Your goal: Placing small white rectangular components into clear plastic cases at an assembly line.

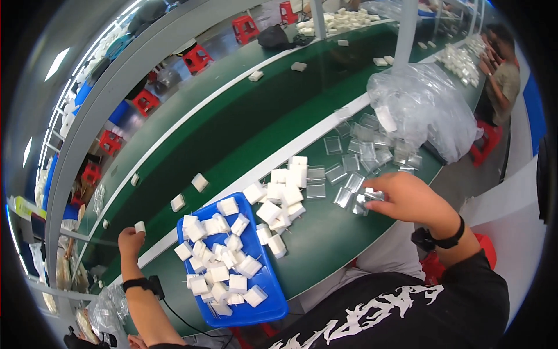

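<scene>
Left hand [131, 240]: closed in a pinch on a small white block [139, 227].
Right hand [403, 195]: thumb and fingers about a clear plastic piece [374, 194]; cannot tell whether they grip it.
Blue tray [272, 291]: between the hands, nearer the left, heaped with white blocks [238, 283].
Loose blocks [269, 212]: on the green surface [322, 235], between tray and right hand.
Clear pieces [333, 145]: scattered just beyond the right hand.
Plastic bag [421, 96]: farther beyond it.

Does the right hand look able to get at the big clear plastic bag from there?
Probably yes: the right hand is on the near side of the clear plastic bag, and only low, loose clear pieces seem to lie between.
</scene>
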`<state>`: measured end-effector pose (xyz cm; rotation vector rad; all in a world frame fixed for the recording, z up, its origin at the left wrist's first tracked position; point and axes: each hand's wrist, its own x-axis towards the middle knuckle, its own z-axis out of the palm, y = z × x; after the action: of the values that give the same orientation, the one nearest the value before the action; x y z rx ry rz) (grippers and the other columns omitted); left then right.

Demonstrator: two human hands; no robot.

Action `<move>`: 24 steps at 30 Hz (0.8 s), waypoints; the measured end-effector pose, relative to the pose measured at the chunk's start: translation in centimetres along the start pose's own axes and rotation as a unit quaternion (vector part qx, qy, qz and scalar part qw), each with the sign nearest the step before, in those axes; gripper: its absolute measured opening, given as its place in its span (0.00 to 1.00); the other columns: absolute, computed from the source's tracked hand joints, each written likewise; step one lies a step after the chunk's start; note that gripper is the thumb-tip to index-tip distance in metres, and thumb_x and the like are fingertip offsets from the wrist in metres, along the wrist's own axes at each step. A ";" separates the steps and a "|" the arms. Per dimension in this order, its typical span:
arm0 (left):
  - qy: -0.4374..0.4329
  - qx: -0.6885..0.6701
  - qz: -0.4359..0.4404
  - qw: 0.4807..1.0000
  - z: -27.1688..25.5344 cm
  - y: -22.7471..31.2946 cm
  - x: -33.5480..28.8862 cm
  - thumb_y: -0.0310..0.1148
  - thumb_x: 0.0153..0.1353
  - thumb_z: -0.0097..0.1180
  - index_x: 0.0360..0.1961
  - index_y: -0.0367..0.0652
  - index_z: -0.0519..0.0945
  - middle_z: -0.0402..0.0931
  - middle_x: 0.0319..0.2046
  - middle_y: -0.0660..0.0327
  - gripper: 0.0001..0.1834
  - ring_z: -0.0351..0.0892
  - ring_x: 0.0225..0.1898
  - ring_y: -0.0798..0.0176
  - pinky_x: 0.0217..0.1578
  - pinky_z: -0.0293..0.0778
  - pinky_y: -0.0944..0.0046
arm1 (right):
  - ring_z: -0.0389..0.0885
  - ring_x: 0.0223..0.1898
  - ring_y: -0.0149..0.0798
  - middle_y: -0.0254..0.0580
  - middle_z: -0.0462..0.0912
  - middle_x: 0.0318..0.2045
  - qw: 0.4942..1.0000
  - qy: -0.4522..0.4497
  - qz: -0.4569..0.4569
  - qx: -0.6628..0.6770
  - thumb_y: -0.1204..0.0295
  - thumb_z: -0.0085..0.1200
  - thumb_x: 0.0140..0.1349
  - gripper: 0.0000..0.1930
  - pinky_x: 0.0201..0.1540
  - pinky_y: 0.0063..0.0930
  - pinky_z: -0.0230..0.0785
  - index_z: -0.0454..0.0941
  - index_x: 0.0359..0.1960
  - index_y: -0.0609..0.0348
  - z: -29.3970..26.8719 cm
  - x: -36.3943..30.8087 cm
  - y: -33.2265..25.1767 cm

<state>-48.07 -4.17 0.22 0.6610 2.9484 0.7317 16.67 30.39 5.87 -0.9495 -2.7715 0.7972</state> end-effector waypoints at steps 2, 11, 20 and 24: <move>-0.030 -0.132 0.018 0.991 -2.8 1.8 -3.2 0.29 0.57 0.62 0.48 0.30 0.81 0.82 0.32 0.61 0.19 0.84 0.36 0.68 0.36 0.77 0.67 | 0.84 0.41 0.56 0.51 0.86 0.37 0.999 0.036 -0.012 -0.014 0.62 0.64 0.62 0.21 0.45 0.45 0.77 0.83 0.53 0.58 1.1 0.5 0.5; -0.095 -0.342 0.280 0.892 0.6 25.0 -33.2 0.18 0.44 0.70 0.55 0.33 0.77 0.77 0.49 0.52 0.32 0.82 0.46 0.57 0.47 0.82 0.58 | 0.80 0.56 0.36 0.44 0.79 0.61 0.866 -0.147 -0.137 0.459 0.64 0.74 0.57 0.40 0.58 0.29 0.75 0.69 0.71 0.57 5.6 -1.4 -4.5; -0.087 -0.446 0.322 0.831 10.2 33.9 -42.3 0.16 0.50 0.71 0.61 0.32 0.72 0.77 0.53 0.49 0.35 0.81 0.52 0.54 0.53 0.82 0.57 | 0.71 0.69 0.44 0.54 0.73 0.68 0.734 -0.040 -0.118 0.668 0.74 0.58 0.70 0.19 0.70 0.38 0.63 0.79 0.60 0.66 6.3 -4.6 -3.6; -0.275 -0.680 0.129 0.667 12.3 33.8 -42.4 0.11 0.56 0.66 0.64 0.32 0.67 0.78 0.54 0.46 0.35 0.80 0.58 0.54 0.58 0.80 0.55 | 0.69 0.70 0.45 0.53 0.73 0.69 0.781 0.015 -0.197 0.592 0.69 0.62 0.68 0.19 0.70 0.40 0.63 0.81 0.58 0.63 5.9 -5.2 -1.4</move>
<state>5.43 10.87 1.66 0.8095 1.1228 1.8992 18.49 23.74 1.86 -0.0985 -1.6475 1.9450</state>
